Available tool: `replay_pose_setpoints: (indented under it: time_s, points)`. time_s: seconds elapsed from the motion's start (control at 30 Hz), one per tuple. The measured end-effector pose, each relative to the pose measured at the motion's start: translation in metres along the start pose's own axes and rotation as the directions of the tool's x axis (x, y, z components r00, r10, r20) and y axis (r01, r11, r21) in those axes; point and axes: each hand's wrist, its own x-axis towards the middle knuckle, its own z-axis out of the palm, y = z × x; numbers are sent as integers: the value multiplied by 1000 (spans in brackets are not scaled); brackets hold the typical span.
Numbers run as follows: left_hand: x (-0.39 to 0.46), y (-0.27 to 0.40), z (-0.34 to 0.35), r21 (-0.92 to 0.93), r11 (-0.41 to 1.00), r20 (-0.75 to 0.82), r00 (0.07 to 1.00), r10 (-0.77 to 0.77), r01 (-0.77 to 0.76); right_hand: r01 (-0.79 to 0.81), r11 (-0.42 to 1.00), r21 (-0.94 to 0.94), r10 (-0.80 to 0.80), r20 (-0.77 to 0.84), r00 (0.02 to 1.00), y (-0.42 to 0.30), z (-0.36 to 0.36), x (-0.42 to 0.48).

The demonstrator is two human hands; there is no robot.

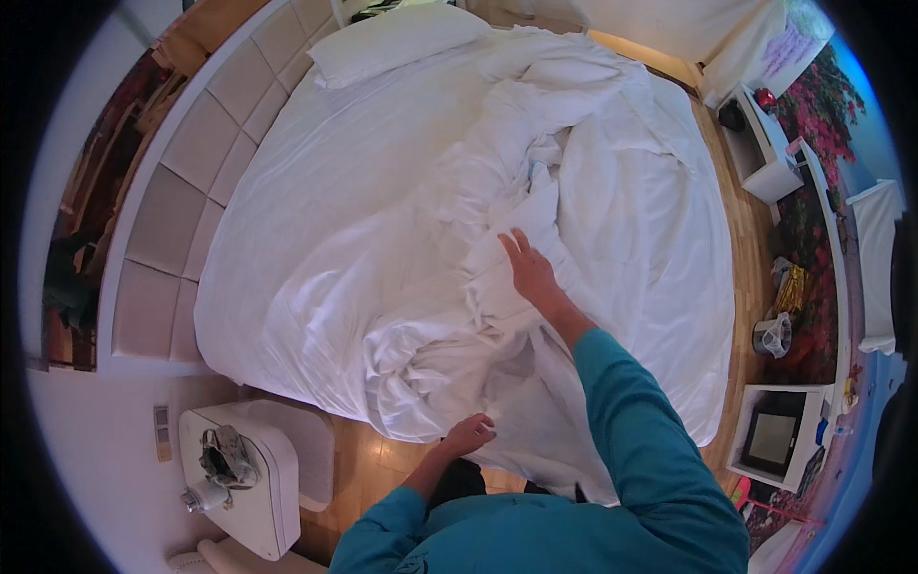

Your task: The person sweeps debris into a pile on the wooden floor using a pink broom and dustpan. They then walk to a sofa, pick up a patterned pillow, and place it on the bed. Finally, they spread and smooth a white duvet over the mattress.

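Note:
A rumpled white duvet (645, 215) lies in a thick bunched ridge across the bed, and its near edge hangs over the side in front of me. My right hand (532, 273) is stretched over the middle of the ridge, two fingers apart, at a loose flap of white cloth. Lower down, my left hand (470, 435) is half curled beside the hanging part of the duvet. Whether cloth is pinched in its fingers is hidden. White fitted bedding (344, 208) covers the headboard side of the mattress, with creases near the corner. One white pillow (405, 39) rests at the far end.
A padded headboard (201, 136) borders the left. A white bedside table (269, 466) with a bag (228, 458) on it stands at lower left. Along the right wall are a wastebasket (772, 336), a white shelf unit (778, 434) and wooden floor (749, 273).

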Motion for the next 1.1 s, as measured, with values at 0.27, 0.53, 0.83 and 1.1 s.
replay_pose_setpoints:
  time_s: [0.27,0.53,0.83,1.1]
  points:
    - [-2,0,-80,-195,978,-129,991,42,-67,-101,951,-292,170,221,960,20,49,45]
    - [52,52,-132,-54,930,-534,798,281,-364,-166,829,534,298,-171,939,66,-29,-56]
    - [108,198,-178,361,780,-683,424,595,-512,-98,-71,993,724,119,679,92,1,-135]
    - [213,167,-127,84,963,-610,750,254,-258,-95,-270,958,762,273,588,66,16,-151]
